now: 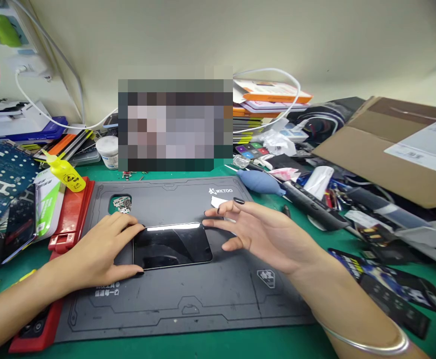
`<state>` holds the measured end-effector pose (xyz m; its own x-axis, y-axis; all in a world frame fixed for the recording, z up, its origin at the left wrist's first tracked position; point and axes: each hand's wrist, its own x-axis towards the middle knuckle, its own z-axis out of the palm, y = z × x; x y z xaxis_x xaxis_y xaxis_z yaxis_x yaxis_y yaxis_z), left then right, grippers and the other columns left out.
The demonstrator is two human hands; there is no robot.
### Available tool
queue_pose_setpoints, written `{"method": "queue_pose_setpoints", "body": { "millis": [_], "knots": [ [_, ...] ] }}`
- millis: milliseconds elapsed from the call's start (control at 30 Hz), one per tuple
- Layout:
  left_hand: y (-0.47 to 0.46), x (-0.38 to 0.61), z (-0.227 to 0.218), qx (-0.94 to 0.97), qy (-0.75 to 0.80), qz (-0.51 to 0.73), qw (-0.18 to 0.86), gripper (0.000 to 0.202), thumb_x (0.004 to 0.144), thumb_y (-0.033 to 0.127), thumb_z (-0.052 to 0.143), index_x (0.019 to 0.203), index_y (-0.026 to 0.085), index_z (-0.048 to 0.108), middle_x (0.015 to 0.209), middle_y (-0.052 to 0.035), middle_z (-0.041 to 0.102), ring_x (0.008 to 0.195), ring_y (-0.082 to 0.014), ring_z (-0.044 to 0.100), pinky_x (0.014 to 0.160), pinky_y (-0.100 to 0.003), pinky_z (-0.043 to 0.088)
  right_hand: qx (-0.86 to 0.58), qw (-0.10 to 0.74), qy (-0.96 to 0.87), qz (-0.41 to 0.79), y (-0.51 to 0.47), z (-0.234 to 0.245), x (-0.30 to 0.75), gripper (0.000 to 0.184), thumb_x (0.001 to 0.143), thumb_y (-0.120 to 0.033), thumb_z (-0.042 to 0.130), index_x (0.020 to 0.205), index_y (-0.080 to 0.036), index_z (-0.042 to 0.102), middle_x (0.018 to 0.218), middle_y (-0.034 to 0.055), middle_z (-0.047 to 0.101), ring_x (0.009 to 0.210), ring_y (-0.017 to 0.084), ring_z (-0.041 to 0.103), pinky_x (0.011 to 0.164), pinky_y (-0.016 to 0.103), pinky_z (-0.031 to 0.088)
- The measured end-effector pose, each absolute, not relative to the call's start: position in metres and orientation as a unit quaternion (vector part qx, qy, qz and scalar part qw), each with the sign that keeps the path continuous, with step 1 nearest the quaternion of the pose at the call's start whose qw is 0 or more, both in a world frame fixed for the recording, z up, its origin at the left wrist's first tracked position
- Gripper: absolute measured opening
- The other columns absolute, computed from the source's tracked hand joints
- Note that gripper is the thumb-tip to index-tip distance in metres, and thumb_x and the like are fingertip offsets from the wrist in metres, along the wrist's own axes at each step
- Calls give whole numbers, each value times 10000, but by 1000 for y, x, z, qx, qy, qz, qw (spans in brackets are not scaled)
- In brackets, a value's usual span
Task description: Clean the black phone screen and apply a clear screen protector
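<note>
A black smartphone [171,247] lies flat on a dark grey silicone repair mat [173,309], its glossy face upward and a bright glare along its top edge. My left hand [98,249] rests over the phone's left end, with fingers along the top edge and thumb at the bottom edge. My right hand [263,239] hovers at the right end with its fingers spread, its fingertips at or very near the upper right corner. A small white paper scrap [218,202] lies on the mat just above those fingers.
A yellow squeeze bottle [66,174] and a red holder [70,219] sit left of the mat. A blue air blower [259,182], a black tool [311,202] and a cardboard box [386,149] lie to the right. A pixelated patch covers the back centre.
</note>
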<state>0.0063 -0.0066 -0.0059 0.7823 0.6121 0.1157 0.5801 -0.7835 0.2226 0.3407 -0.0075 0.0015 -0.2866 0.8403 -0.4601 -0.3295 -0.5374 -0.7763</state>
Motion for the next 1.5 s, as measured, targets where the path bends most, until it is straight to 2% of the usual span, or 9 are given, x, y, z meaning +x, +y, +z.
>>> {"method": "queue_pose_setpoints", "body": {
  "millis": [700, 1167, 1367, 1500],
  "knots": [
    [-6, 7, -6, 941, 313, 96, 85, 557, 868, 424, 723, 1301, 141, 519, 1222, -163, 596, 1114, -327, 584, 920, -477, 527, -466, 404, -280, 736, -7, 3, 339, 380, 597, -527, 880, 766, -231, 713, 1065, 73, 647, 1123, 303, 629, 575, 282, 628],
    [-7, 8, -3, 937, 321, 100, 93, 556, 822, 398, 756, 1270, 148, 544, 1210, -152, 608, 1104, -316, 594, 911, -453, 536, -439, 407, -280, 751, -8, 3, 339, 350, 652, -518, 867, 783, -234, 712, 1084, 61, 649, 1098, 259, 613, 618, 275, 617],
    [-8, 9, 0, 930, 326, 136, 102, 527, 791, 352, 756, 1238, 162, 551, 1178, -132, 610, 1088, -287, 597, 914, -417, 548, -423, 413, -287, 754, -11, 3, 338, 326, 686, -517, 844, 805, -241, 718, 1084, 46, 664, 1068, 235, 625, 639, 268, 595],
    [-10, 10, 3, 929, 312, 184, 70, 552, 753, 324, 735, 1243, 180, 527, 1159, -129, 605, 1074, -295, 593, 907, -434, 551, -420, 420, -312, 741, -14, 5, 336, 297, 740, -516, 793, 818, -247, 696, 1100, 54, 679, 1058, 239, 634, 645, 276, 580]
  ]
}}
